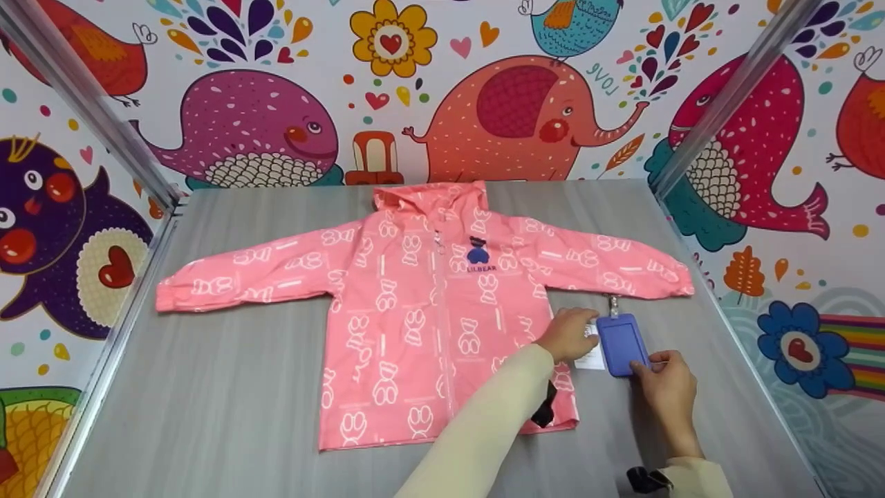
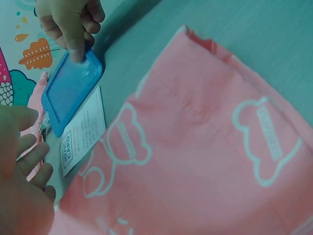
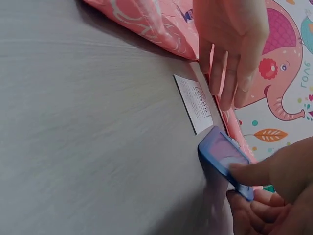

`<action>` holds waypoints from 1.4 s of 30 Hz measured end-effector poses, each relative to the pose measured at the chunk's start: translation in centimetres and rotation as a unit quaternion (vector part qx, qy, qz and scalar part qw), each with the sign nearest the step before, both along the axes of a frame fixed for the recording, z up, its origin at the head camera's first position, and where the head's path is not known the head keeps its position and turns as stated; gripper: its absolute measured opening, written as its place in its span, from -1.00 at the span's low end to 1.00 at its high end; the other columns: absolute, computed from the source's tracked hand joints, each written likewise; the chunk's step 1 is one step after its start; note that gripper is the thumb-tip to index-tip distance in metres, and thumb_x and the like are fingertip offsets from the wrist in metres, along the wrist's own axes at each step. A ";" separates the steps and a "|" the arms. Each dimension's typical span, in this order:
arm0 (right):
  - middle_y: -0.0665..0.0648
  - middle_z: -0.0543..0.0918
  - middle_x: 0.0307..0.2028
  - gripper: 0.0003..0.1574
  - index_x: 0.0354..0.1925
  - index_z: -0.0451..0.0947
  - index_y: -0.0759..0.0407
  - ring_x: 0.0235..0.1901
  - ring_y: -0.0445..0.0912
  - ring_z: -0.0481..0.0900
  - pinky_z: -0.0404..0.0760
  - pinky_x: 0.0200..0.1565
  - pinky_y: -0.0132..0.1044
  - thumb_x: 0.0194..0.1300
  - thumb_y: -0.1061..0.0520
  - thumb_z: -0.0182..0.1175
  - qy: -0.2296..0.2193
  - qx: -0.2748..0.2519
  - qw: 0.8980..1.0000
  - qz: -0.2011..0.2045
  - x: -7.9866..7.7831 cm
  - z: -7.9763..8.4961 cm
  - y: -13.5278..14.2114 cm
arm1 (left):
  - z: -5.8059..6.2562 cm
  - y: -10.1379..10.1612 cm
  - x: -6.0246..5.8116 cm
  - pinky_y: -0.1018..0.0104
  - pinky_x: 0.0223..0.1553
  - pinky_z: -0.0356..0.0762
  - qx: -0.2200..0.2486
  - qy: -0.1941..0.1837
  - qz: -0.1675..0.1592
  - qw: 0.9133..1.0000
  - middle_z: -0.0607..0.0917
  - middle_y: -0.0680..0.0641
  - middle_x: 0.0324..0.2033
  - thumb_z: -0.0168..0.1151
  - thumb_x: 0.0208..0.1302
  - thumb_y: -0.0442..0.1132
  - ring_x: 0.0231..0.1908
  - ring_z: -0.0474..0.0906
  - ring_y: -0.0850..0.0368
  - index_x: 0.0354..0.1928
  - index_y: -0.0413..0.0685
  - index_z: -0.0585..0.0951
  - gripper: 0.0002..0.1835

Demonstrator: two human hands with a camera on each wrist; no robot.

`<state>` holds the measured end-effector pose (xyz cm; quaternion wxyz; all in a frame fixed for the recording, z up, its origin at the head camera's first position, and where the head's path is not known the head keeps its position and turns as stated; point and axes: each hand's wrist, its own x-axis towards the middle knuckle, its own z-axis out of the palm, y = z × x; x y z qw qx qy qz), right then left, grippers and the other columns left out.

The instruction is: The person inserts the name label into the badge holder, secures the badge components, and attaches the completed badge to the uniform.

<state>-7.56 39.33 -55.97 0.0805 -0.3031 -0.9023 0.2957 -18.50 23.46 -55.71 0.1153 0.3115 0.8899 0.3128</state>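
Observation:
A blue-purple badge holder [image 1: 623, 344] with a clear window and a metal clip on top is tilted up from the table. My right hand [image 1: 669, 387] pinches its lower corner between thumb and fingers, as the right wrist view also shows. Just left of it, a white printed card [image 3: 195, 103] lies on the table. Over the card hovers my left hand [image 1: 568, 335], its fingers loosely extended and holding nothing; in the left wrist view the left hand [image 2: 24, 166] is apart from the holder. A pink children's jacket [image 1: 401, 311] with white bear prints lies spread out beside the hands.
The jacket's sleeve [image 1: 608, 259] stretches above the badge holder. The grey table [image 1: 228, 387] is bounded by metal posts and panels [image 1: 753, 173] with cartoon animals at the back and sides.

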 end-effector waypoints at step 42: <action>-0.06 0.66 -0.61 -0.78 -0.10 0.44 0.57 -0.59 -0.26 0.66 0.72 -0.40 -0.39 0.35 0.39 0.13 0.168 -0.338 0.925 0.041 -3.4 1.2 -7.4 | 0.8 -9.8 -4.7 0.53 -0.07 0.60 0.242 -0.109 0.107 0.958 0.78 -0.07 -0.07 0.18 0.40 -0.27 -0.10 0.71 0.19 0.00 -0.14 0.71 -0.76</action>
